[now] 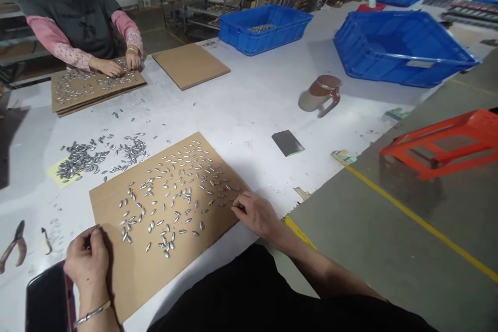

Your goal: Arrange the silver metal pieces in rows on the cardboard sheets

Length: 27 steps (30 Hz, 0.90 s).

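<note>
A brown cardboard sheet (128, 280) lies on the white table in front of me, with many small silver leaf-shaped pieces (167, 241) spread over it. My left hand (87, 257), with a bracelet at the wrist, is closed at the sheet's left edge; what its curled fingers hold, if anything, is hidden. At the right edge of the cardboard my right hand (254, 213) has thumb and forefinger pinched together beside the outermost pieces; anything between the fingertips is too small to make out. Beyond the sheet, loose silver pieces (80, 158) are heaped partly on a yellow paper (53, 172).
Across the white table (249, 98), a person's hands (111, 67) touch pieces on stacked cardboard (78, 94). Another cardboard (190, 65), blue bins (264, 36) (404, 54), a mug (321, 93) and a dark square (287, 143) stand farther off. Pliers (16, 246) and a phone (46, 301) lie left.
</note>
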Each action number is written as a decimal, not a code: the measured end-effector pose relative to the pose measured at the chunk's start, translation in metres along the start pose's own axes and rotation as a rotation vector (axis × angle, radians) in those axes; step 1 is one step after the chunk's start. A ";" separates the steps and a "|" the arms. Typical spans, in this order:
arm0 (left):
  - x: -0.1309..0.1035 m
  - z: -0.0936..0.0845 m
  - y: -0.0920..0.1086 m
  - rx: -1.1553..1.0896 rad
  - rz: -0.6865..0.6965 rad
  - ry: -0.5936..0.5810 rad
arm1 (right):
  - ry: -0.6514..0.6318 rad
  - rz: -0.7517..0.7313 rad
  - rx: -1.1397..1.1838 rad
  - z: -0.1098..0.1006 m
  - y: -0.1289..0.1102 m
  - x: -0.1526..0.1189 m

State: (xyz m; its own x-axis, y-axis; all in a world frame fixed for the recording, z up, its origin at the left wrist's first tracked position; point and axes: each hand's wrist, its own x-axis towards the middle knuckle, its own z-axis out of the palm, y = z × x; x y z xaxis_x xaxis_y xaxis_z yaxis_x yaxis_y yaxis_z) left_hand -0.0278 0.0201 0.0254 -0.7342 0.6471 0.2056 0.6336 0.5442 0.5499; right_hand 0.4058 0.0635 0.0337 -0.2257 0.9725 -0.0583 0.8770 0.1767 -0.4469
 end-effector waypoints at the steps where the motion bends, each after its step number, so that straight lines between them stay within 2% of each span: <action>1: 0.000 0.000 0.000 -0.004 0.006 -0.002 | 0.005 0.018 -0.001 0.003 -0.001 0.001; 4: -0.001 -0.001 0.001 -0.021 0.001 -0.002 | -0.002 0.038 -0.015 0.005 -0.003 0.004; 8: -0.001 -0.001 0.000 -0.029 0.010 -0.004 | -0.050 0.028 -0.039 -0.006 -0.004 0.006; 11: -0.002 -0.002 -0.001 -0.032 0.026 -0.009 | -0.021 -0.043 -0.036 -0.018 -0.012 0.014; 14: -0.003 -0.003 -0.001 -0.043 0.040 -0.014 | -0.008 -0.200 -0.022 -0.022 -0.028 0.032; 20: -0.004 -0.004 -0.002 -0.071 0.064 -0.007 | -0.088 -0.544 -0.076 0.000 -0.061 0.083; 24: -0.005 -0.003 -0.003 -0.085 0.061 0.002 | -0.134 -0.647 -0.185 0.014 -0.070 0.107; 27: -0.005 -0.003 -0.004 -0.080 0.063 -0.004 | -0.156 -0.690 -0.266 0.015 -0.073 0.114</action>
State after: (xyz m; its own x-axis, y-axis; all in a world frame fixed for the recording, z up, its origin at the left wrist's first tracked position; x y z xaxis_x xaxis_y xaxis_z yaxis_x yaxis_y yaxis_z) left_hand -0.0273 0.0135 0.0247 -0.6924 0.6808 0.2389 0.6569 0.4580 0.5990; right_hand 0.3100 0.1596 0.0463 -0.8009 0.5984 0.0219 0.5832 0.7878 -0.1981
